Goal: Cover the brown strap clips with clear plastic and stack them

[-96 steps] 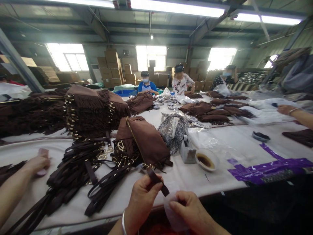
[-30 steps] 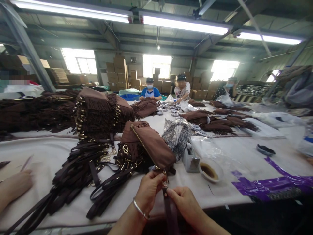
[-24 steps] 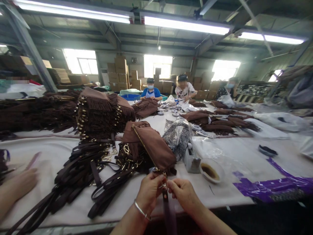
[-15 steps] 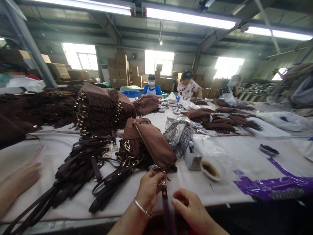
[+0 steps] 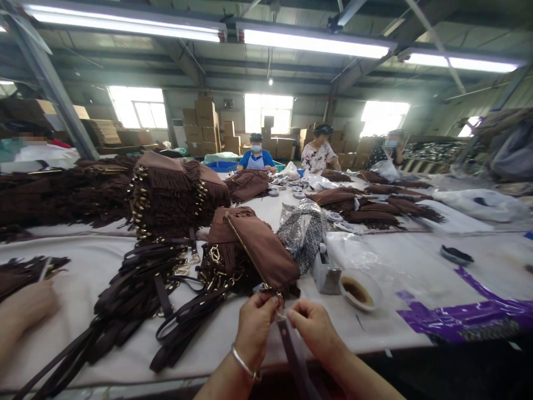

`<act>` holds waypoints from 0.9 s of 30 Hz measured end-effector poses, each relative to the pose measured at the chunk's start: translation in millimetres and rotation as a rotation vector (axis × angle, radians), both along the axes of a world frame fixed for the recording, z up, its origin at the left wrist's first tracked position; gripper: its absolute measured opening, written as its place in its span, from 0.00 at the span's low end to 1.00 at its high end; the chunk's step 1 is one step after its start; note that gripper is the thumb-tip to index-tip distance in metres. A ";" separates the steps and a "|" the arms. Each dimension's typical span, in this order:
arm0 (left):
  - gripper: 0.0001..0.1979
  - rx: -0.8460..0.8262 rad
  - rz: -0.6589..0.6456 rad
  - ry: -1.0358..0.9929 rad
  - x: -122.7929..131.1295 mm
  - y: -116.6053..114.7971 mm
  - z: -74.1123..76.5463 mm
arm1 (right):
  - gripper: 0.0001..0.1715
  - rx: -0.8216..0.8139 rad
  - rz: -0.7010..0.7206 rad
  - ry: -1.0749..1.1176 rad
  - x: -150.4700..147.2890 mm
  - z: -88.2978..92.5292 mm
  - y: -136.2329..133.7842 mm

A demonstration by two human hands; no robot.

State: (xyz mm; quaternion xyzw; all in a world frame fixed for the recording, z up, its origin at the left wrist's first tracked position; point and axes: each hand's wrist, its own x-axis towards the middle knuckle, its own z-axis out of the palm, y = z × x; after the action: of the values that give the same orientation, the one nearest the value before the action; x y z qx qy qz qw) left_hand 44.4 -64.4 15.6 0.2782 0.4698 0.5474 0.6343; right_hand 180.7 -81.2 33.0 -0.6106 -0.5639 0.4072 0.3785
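Observation:
A brown fringed bag [image 5: 270,250] with a gold zip lies atop other bags in front of me. My left hand [image 5: 253,325], a silver bangle on its wrist, is closed in a pinch at the bag's near corner, by a gold clasp [image 5: 280,303]. From that clasp a dark brown strap [image 5: 295,355] hangs over the table edge, blurred by motion. My right hand [image 5: 315,328] is closed with its fingertips against the strap's upper end. What it pinches there is hard to make out. More dark straps [image 5: 125,294] with gold hooks lie left of the bag.
At far left another person's hand [image 5: 31,305] is by a fringed brown piece [image 5: 25,272]. A bowl of brown liquid [image 5: 358,291], a metal box-shaped holder [image 5: 327,272] and purple plastic [image 5: 466,316] lie right. Stacked fringed bags [image 5: 179,194] stand behind; several people work beyond.
My right hand has moved up and left to the clasp, its fingers now pinched. The strap's lower end has swung right. A fringed piece has appeared by the other person's hand at left.

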 end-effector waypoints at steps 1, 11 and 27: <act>0.12 0.000 0.003 0.008 0.7 -0.7 -0.9 | 0.12 0.014 -0.016 0.017 -0.2 -1.0 5.0; 0.15 0.030 -0.111 -0.040 -9.5 -5.7 1.1 | 0.09 0.011 -0.081 0.179 -6.7 -7.7 43.2; 0.13 0.066 -0.058 0.092 -11.9 12.0 -22.0 | 0.17 -0.119 0.086 0.301 -4.6 -20.5 30.6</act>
State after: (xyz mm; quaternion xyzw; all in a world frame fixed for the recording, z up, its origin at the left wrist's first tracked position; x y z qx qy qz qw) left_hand 32.5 -52.4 -6.4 0.3373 0.4719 0.5304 0.6182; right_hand 176.1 -50.6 12.5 -0.5395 -0.5011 0.5427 0.4041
